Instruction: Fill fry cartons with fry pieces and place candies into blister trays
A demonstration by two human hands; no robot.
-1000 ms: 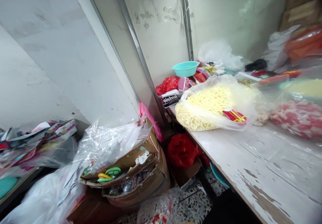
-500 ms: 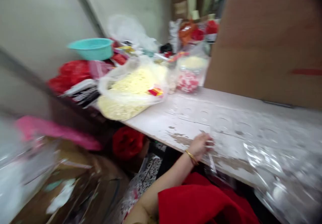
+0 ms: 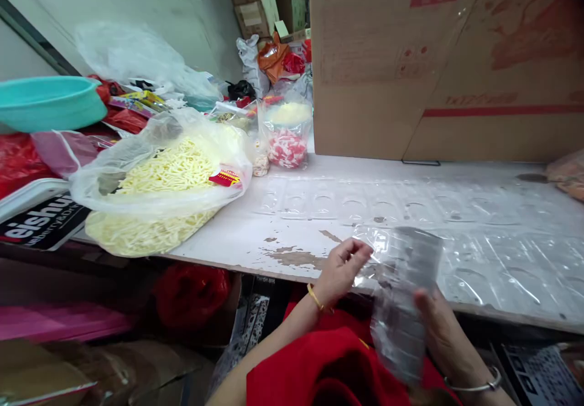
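Observation:
My left hand (image 3: 343, 267), with a gold bangle at the wrist, pinches the left edge of a clear plastic blister tray (image 3: 381, 245) above the table's front edge. Close by on the right, my right hand (image 3: 435, 318) is closed round a stack of nested clear blister trays (image 3: 399, 339), its thumb on the near side. The stack tilts over my red-clothed lap, and its lower end is blurred. On the tabletop, a row of clear blister trays (image 3: 353, 202) with round hollows runs along the back. More clear trays (image 3: 511, 272) lie in front at the right.
An open plastic bag of pale yellow sticks (image 3: 173, 168) lies at the table's left, beside a bag of red-and-white pieces (image 3: 287, 147). A large cardboard box (image 3: 365, 77) stands along the back. A turquoise basin (image 3: 50, 105) is at far left. The white table (image 3: 219, 235) has worn patches.
The view has swung right and steadied. My right hand has come into view with the stack of trays. My left hand has lifted from the table edge and now pinches a tray edge.

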